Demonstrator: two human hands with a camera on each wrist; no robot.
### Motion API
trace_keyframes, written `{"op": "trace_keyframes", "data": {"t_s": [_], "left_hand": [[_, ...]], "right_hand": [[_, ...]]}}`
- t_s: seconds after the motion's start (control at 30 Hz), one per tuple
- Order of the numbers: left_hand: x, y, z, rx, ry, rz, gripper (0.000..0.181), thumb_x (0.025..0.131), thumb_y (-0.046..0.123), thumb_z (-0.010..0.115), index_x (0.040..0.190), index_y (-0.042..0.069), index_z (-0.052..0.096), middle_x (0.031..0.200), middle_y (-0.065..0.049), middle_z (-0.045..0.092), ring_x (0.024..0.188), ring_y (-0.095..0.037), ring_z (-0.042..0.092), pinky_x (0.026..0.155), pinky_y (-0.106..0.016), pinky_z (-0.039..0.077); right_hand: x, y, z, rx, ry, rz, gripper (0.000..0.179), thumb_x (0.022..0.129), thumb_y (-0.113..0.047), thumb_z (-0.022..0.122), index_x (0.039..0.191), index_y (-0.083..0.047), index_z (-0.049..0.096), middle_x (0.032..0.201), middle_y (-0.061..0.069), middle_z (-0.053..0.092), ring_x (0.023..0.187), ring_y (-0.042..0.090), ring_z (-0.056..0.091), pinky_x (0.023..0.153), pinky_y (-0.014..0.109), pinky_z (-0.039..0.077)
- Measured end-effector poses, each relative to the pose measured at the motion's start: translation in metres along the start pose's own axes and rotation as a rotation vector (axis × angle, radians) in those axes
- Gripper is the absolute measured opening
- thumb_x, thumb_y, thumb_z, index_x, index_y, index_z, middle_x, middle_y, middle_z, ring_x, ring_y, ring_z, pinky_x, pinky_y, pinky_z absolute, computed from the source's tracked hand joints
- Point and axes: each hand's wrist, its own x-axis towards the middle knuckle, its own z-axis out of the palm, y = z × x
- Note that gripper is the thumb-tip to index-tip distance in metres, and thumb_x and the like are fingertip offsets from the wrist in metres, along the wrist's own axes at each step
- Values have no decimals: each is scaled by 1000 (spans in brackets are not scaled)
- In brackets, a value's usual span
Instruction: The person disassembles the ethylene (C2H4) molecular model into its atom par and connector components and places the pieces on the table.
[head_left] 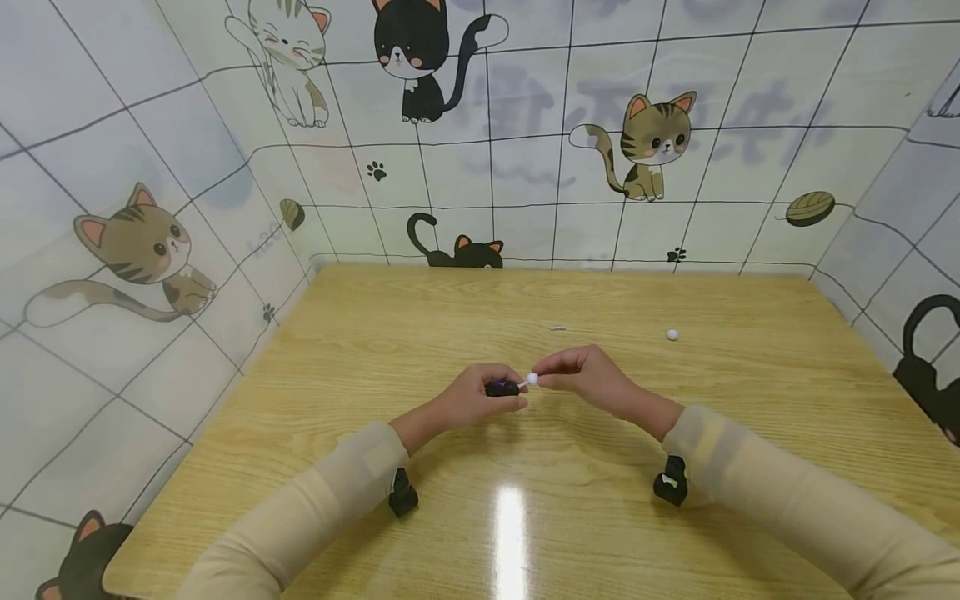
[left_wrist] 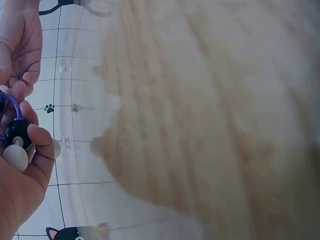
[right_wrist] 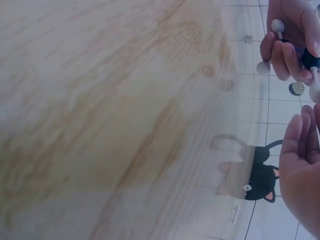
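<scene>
My left hand [head_left: 483,393] holds a ball-and-stick molecular model near the middle of the table. The model has black balls [left_wrist: 19,134], curved purple connectors [left_wrist: 16,104] and white balls [right_wrist: 277,25] on short white sticks. Part of it is hidden by the fingers. From the right, my right hand [head_left: 592,382] pinches a white ball [head_left: 532,379] at the end of a white stick that joins the model. In the right wrist view, the right fingers lie just below that ball, and the left hand [right_wrist: 295,25] curls round the model.
Farther back on the wooden table [head_left: 420,317] lie a small white stick [head_left: 558,327] and a loose white ball [head_left: 672,335]. A tiled cloth with cartoon cats [head_left: 660,146] rises behind the table and along both sides.
</scene>
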Motion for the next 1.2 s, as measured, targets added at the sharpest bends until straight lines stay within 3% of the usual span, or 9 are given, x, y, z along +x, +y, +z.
{"op": "trace_keyframes", "data": {"t_s": [0.23,0.53,0.83,1.03,1.2], "left_hand": [[0,-1,2,-76,-2,-10,30,92,13,68,114,-4,57,84,-6,66,75,-23,61,67,-29,51],[0,0,2,-48,10,1,18,94,9,65,110,3,62,87,-2,63,72,-15,57,66,-30,52],[-9,30,2,-38,70,69,9,94,0,61,100,-6,64,80,-12,62,73,-43,60,66,-49,54],[-8,29,4,-28,91,81,7,94,1,62,97,-4,65,76,-8,61,66,-36,61,59,-43,54],[-7,28,4,-37,86,83,7,93,1,63,97,-3,65,77,-5,62,67,-32,62,61,-43,55]], "right_hand": [[-1,1,3,-10,-11,1,29,90,-16,72,113,1,70,105,10,70,97,20,65,86,39,53],[-3,4,6,6,-25,-24,31,89,-12,72,115,5,67,103,9,69,93,18,65,82,36,54],[-4,6,10,2,15,-17,30,88,-12,74,113,3,69,98,9,69,89,19,65,80,36,54],[-6,6,14,13,54,-3,30,87,-14,75,112,2,69,94,9,68,85,17,64,80,37,54],[-8,7,16,13,74,-9,33,88,-17,75,112,4,68,92,8,68,84,17,63,81,40,54]]}}
